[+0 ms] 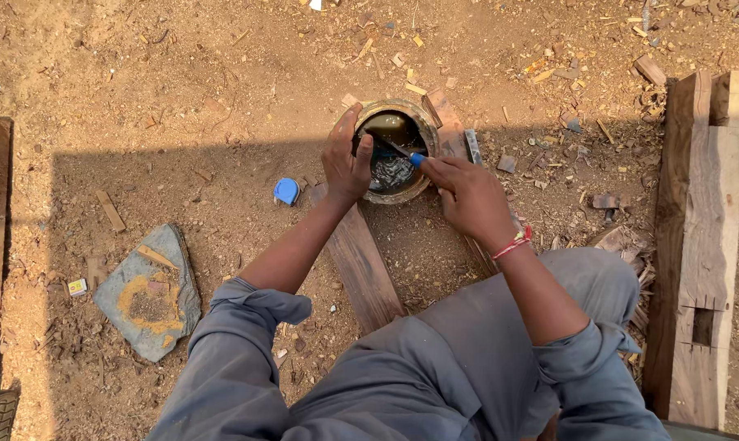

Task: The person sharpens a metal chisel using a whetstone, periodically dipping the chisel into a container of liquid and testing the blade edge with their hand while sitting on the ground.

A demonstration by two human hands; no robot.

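A round metal tin [418, 121] with dark liquid inside stands on the sandy ground, resting against two wooden planks [361, 265]. My left hand [345, 163] grips the tin's left rim. My right hand [467, 192] holds a blue-handled tool [404, 153] whose dark tip reaches down into the liquid. Grey sleeves cover both upper arms and a red thread band [516, 242] circles my right wrist.
A small blue object [286, 191] lies left of the tin. A flat grey stone [149, 294] with yellow dust lies at the lower left. A thick notched wooden beam [700, 245] runs along the right. Wood chips litter the ground at the top right.
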